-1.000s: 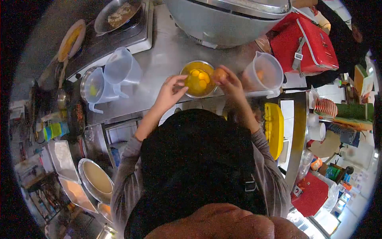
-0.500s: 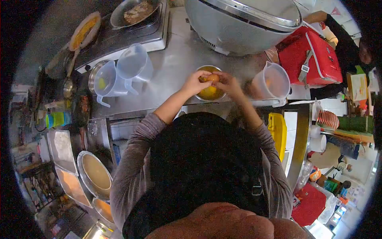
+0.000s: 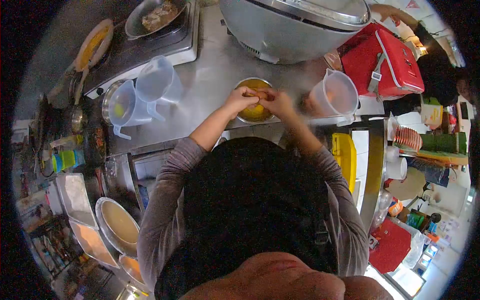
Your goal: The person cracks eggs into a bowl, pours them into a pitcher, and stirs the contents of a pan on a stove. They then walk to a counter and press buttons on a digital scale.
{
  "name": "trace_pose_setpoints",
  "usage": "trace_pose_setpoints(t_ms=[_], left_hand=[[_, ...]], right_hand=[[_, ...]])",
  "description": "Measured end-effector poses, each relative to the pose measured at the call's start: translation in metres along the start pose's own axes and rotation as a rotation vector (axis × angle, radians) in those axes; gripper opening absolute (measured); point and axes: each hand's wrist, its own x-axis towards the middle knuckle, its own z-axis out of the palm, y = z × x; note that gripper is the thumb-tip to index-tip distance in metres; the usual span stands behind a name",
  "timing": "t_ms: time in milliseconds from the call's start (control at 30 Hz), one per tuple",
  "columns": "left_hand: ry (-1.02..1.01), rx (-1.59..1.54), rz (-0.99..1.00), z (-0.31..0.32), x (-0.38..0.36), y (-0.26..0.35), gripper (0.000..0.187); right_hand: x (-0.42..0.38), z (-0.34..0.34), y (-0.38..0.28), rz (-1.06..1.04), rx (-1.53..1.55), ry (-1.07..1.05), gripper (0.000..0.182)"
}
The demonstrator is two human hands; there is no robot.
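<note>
A metal bowl point(image 3: 246, 81) with yellow egg in it stands on the steel counter close in front of me. Over it, my left hand point(image 3: 242, 99) and my right hand point(image 3: 278, 102) meet, fingers closed around a brown egg point(image 3: 261, 94). The thumbs press together at the near side of the egg, and the fingers hide much of the shell. To the right of my right hand is a translucent pitcher point(image 3: 342, 95) with brownish things inside or behind its wall.
Two clear jugs point(image 3: 162, 82) stand at the left, beside a stove point(image 3: 170, 47) with a pan point(image 3: 156, 19). A large grey appliance point(image 3: 295, 35) fills the back. At the right are a red bag point(image 3: 395, 65) and another person's arm point(image 3: 400, 16).
The egg was plainly visible between my fingertips; now my hands have closed in and cover more of it. The whole view has shifted slightly.
</note>
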Motion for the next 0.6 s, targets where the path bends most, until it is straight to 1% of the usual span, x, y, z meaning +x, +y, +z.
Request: trace_pose_setpoints(t_ms=[33, 133, 233, 333, 367, 433, 533, 600], left_hand=[[-0.021, -0.047, -0.027, 0.000, 0.003, -0.001, 0.034], [-0.028, -0.123, -0.075, 0.000, 0.007, -0.004, 0.032], [-0.024, -0.154, -0.014, -0.001, 0.011, -0.004, 0.028], [-0.038, -0.118, -0.040, -0.002, 0.006, 0.004, 0.035], [-0.028, -0.066, -0.006, -0.002, 0.008, -0.001, 0.035], [-0.006, 0.040, 0.066, -0.002, 0.014, -0.007, 0.036], [0.057, 0.146, 0.031, 0.002, 0.006, 0.007, 0.024], [0.056, 0.269, 0.199, -0.001, 0.001, 0.012, 0.027]], right_hand=[[0.000, -0.002, -0.003, 0.015, -0.049, -0.004, 0.042], [-0.001, -0.005, -0.008, -0.039, -0.086, 0.006, 0.045], [0.003, -0.003, 0.001, -0.106, -0.091, 0.038, 0.049], [0.008, 0.003, 0.016, -0.090, -0.014, 0.005, 0.050], [0.008, 0.004, 0.020, -0.066, -0.076, -0.027, 0.050], [0.009, -0.006, 0.007, -0.024, -0.200, -0.091, 0.050], [0.009, -0.015, -0.006, -0.005, -0.182, -0.115, 0.052], [0.006, -0.024, -0.009, -0.052, -0.174, -0.152, 0.049]])
